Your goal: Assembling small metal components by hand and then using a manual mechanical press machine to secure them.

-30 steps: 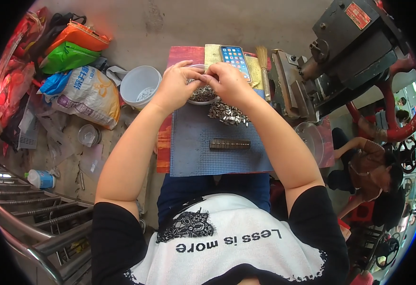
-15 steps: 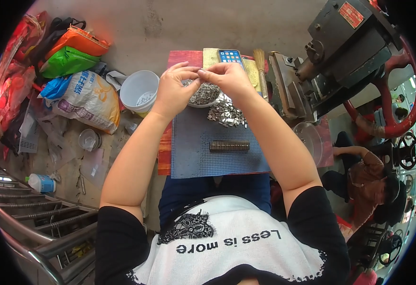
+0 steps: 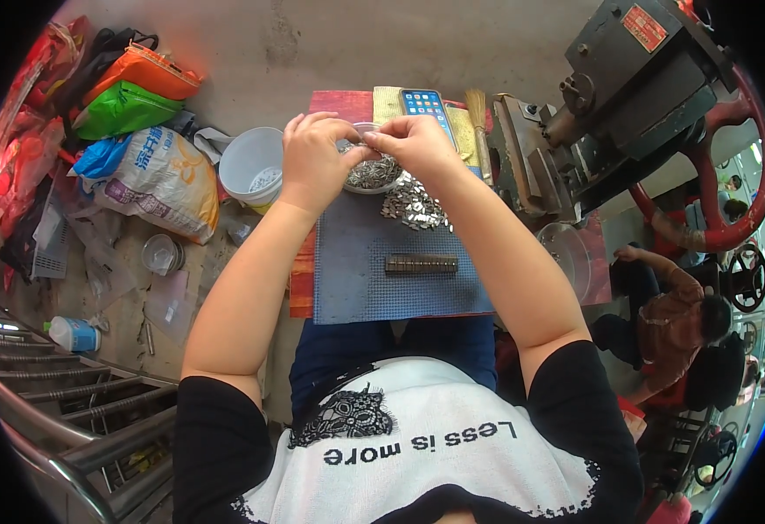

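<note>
My left hand [image 3: 317,164] and my right hand [image 3: 422,148] meet fingertip to fingertip above a round bowl [image 3: 373,185] heaped with small grey metal pieces. Both pinch at the same spot; whatever lies between the fingertips is too small to make out. Just right of the bowl, under my right forearm, a loose pile of shiny metal pieces [image 3: 415,208] is spread on the blue-grey textured mat [image 3: 343,271]. Closer to me on that mat lies a dark bar-shaped row of metal blocks [image 3: 422,265].
A white bucket [image 3: 251,162] with pale pieces inside stands left of the table. A phone [image 3: 426,106] and a brush [image 3: 477,118] lie at the table's far side. At right are a heavy machine [image 3: 636,87], a clear tub [image 3: 567,253] and a seated person [image 3: 671,319].
My left hand has shifted slightly left and its fingers have curled more, while both hands stay together above the bowl. The person at right has moved an arm and the head.
</note>
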Action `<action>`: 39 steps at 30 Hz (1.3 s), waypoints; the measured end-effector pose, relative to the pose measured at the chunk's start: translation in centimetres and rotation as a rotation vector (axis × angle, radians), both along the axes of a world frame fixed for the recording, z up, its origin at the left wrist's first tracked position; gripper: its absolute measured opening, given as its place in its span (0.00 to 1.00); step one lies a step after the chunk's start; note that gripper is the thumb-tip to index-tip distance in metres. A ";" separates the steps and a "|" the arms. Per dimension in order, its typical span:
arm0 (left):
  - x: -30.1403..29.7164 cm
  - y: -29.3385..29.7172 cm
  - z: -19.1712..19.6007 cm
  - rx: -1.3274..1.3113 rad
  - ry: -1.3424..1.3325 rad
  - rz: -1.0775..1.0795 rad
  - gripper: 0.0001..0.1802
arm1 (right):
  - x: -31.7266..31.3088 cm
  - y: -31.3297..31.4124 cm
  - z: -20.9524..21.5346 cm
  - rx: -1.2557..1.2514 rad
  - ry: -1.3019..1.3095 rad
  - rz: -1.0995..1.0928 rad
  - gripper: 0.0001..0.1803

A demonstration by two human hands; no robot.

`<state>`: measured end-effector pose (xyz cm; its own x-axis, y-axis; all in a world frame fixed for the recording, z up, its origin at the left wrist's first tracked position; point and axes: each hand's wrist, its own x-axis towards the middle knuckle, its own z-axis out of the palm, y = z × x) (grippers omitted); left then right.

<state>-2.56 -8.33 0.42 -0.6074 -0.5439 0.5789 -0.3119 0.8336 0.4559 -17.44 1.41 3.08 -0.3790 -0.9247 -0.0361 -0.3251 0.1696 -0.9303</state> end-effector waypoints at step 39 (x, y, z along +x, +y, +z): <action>4.1 5.6 -1.0 0.040 0.195 -0.042 0.11 | 0.9 6.3 0.0 0.150 0.108 0.113 0.13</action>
